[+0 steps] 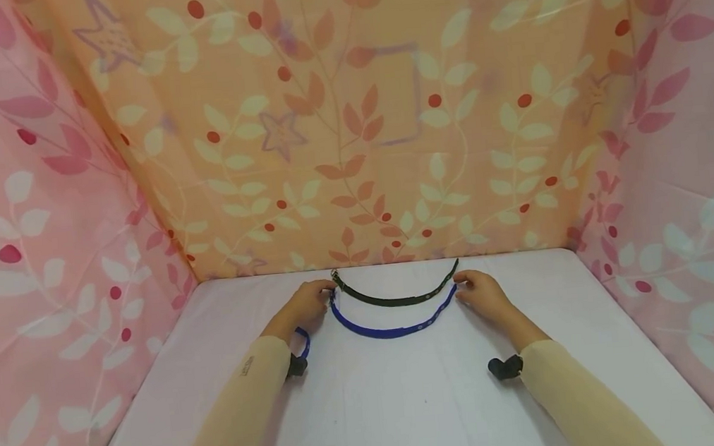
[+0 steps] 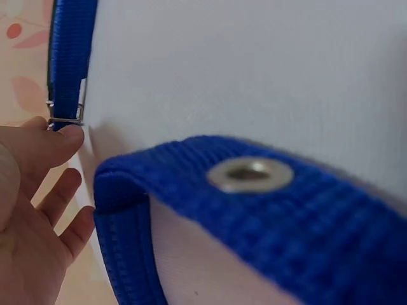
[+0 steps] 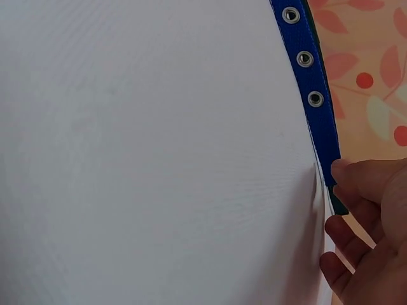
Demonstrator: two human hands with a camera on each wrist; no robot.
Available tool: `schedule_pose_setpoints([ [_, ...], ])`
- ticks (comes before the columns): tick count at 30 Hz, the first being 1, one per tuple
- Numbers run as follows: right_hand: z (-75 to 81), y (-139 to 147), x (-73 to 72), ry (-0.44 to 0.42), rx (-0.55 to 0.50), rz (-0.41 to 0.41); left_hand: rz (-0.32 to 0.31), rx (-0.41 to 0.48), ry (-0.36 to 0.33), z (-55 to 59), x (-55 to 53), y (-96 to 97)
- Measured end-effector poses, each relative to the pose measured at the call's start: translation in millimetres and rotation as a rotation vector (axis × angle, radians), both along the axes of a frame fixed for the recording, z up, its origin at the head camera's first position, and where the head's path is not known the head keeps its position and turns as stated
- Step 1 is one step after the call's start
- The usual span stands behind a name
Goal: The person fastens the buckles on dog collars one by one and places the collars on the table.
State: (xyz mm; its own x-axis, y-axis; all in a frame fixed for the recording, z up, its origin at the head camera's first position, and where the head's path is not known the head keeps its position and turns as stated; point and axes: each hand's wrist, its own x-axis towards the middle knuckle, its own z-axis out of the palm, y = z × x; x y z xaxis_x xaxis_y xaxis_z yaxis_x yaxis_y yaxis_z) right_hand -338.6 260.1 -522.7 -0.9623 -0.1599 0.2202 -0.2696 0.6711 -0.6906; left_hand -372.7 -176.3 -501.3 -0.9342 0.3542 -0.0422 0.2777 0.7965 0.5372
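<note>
A blue collar (image 1: 386, 333) with metal eyelets hangs in a shallow curve between both hands. My left hand (image 1: 310, 301) pinches its buckle end; the small metal buckle (image 2: 65, 119) shows at the thumb tip in the left wrist view. At the other end, my right hand (image 1: 483, 293) pinches the plain tip, past several eyelets (image 3: 305, 59). Just behind lies a dark green collar (image 1: 396, 302), curved the same way, its buckle (image 1: 334, 274) at the left. Part of another blue strap (image 2: 184, 159) with an eyelet shows beside the left wrist.
The white table (image 1: 379, 405) ends at an orange leaf-patterned curtain (image 1: 350, 145) close behind the hands. Pink patterned curtains (image 1: 46, 243) stand along both sides. A black wrist camera (image 1: 505, 367) sits on the right wrist, with another on the left.
</note>
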Motion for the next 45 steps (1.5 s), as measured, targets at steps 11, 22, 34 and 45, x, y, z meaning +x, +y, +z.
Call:
schedule_pose_setpoints([
  [11,0.5,-3,-2.3,-0.029,0.116,0.030,0.005,-0.060,0.022,-0.9,0.5,-2.7],
  [22,-0.6,5,1.9,-0.048,0.165,0.069,-0.063,-0.099,-0.054,1.7,5.3,-8.6],
  [34,9.4,31,17.0,-0.065,0.116,0.066,-0.132,-0.068,-0.133,16.7,15.6,-16.5],
  [45,34.3,47,33.2,-0.123,0.053,0.038,-0.195,-0.037,-0.115,27.9,21.2,-27.1],
])
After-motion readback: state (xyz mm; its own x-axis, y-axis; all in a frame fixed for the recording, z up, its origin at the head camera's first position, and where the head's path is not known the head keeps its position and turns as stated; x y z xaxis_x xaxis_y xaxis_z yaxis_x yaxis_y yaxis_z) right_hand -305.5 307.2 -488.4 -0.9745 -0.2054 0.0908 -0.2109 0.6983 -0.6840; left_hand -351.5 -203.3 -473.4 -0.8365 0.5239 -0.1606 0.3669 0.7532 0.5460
